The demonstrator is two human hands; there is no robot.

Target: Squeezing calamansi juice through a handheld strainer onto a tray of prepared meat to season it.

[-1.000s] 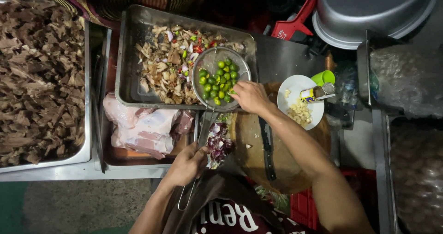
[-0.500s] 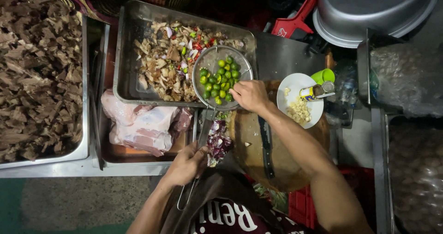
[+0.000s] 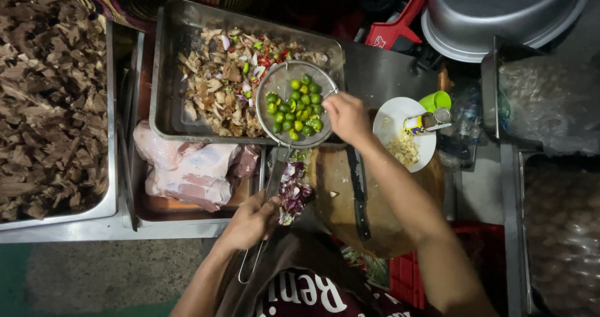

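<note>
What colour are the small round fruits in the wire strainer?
Green; the fruits in the strainer show best in the head view.

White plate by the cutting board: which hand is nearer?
Right. The right hand is at the rim of the wire strainer, just beside the white plate. The left hand grips the strainer's handle, farther away.

Raw meat (image 3: 187, 170), knife (image 3: 358, 192), perhaps garlic plate (image 3: 400, 126)

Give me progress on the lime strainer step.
Done: chopped mix sits in the steel tray. In hand: left hand holds the strainer handle over the tray, right hand at its rim. Left: the small green limes look whole, unsqueezed.
</note>
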